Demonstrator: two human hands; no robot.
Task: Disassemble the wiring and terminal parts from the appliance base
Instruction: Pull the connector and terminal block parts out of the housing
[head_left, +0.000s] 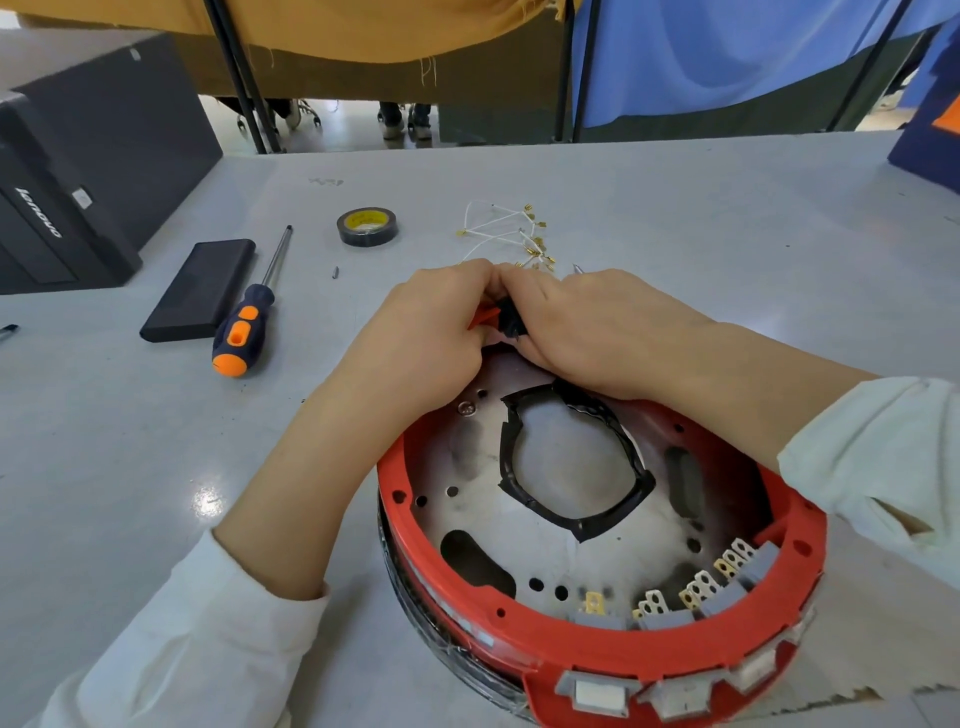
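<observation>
Gripping a small black-and-orange part (496, 319) between both hands (498, 332) at the far rim of the red base (597, 644) on the counter (675, 208), I judge it light, stiff plastic, best pinched by its edges.

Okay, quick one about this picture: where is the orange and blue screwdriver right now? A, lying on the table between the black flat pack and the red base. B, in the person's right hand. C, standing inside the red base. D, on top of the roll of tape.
A: the screwdriver lies flat on the table, just right of the black flat pack and left of the red base, untouched by either hand.
</observation>
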